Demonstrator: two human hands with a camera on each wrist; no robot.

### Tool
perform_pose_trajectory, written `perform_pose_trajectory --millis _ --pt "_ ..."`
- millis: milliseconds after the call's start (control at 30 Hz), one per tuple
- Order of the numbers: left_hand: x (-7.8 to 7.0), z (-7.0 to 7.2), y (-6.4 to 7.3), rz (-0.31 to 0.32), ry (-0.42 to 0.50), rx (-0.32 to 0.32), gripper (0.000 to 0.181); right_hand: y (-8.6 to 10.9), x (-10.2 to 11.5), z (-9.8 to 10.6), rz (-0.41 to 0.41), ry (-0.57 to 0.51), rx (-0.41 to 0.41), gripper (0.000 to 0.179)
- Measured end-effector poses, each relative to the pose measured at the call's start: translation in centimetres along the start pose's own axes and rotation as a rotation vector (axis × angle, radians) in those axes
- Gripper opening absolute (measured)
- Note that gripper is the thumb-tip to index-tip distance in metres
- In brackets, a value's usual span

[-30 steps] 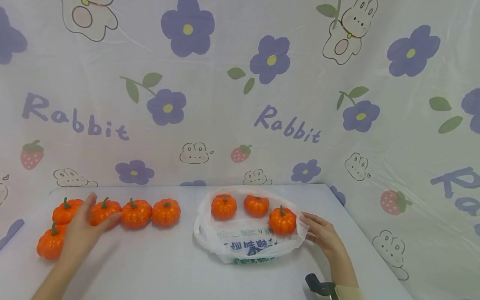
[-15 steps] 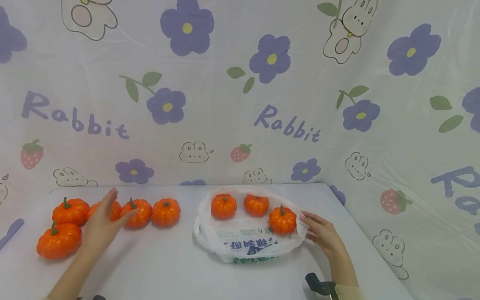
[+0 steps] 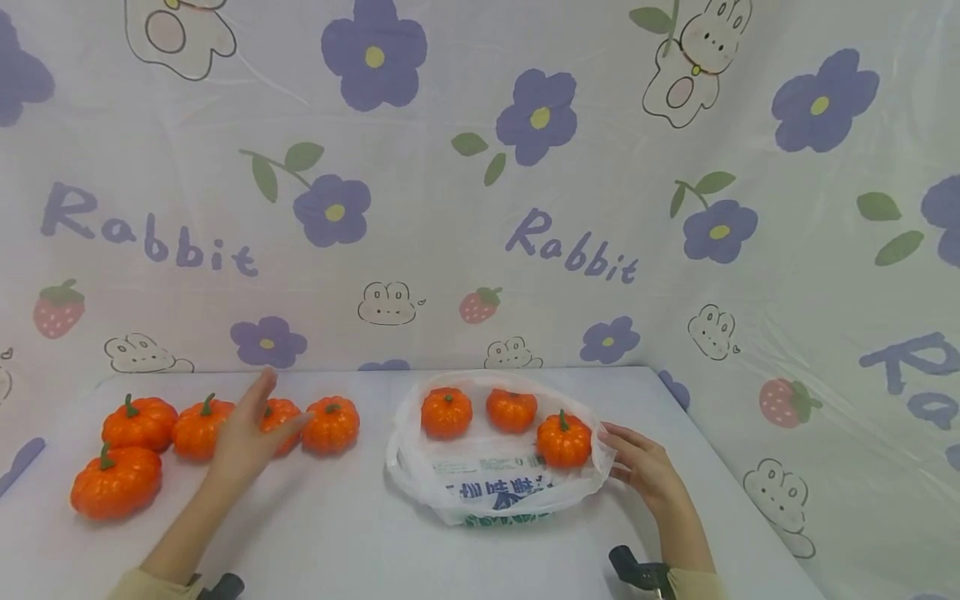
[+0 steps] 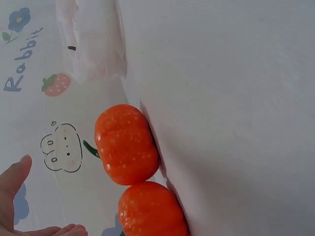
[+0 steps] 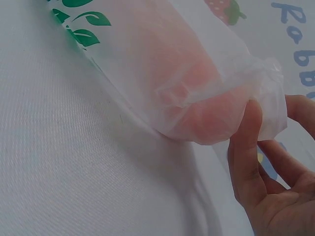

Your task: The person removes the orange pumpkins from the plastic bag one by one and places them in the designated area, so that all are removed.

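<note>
A white plastic bag lies with its mouth spread, three small orange pumpkins inside, one of them by its right edge. My right hand pinches the bag's right rim between thumb and fingers, as the right wrist view shows. My left hand, fingers spread and holding nothing, is over the row of pumpkins at left. It partly hides one pumpkin, and its thumb points toward the row's rightmost pumpkin. In the left wrist view, two pumpkins stand apart from the fingers.
Left of my left hand are more pumpkins: one in the row, one at its end and one in front. Behind the white table hangs a patterned curtain.
My left hand has moved right along the row, from the leftmost pumpkins to near the right end. My right hand stays on the bag's rim, and the pumpkins have not moved.
</note>
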State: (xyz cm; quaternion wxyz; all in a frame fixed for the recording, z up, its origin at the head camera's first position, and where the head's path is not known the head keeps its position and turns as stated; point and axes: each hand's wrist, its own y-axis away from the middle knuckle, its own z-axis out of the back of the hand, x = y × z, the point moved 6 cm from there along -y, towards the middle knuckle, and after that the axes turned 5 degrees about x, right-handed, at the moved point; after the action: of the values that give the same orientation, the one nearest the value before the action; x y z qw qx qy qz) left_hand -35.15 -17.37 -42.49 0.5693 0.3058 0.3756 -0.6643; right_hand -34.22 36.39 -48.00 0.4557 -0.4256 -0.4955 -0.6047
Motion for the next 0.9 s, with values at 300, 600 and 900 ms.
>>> perform_pose_trajectory --millis 300,600,900 --pt "-0.6 -1.7 -1.0 0.001 0.003 0.025 0.097 -0.1 -0.1 -0.1 -0.009 -0.002 0.0 0.065" --pt "-1.8 -3.6 -2.1 -0.037 0.048 0.054 0.094 0.0 0.1 -0.2 -0.013 0.009 -0.019 0.065" --pt "-2.4 -6.0 -3.4 0.011 0.089 0.079 0.093 0.1 0.3 -0.3 -0.021 0.011 -0.026 0.067"
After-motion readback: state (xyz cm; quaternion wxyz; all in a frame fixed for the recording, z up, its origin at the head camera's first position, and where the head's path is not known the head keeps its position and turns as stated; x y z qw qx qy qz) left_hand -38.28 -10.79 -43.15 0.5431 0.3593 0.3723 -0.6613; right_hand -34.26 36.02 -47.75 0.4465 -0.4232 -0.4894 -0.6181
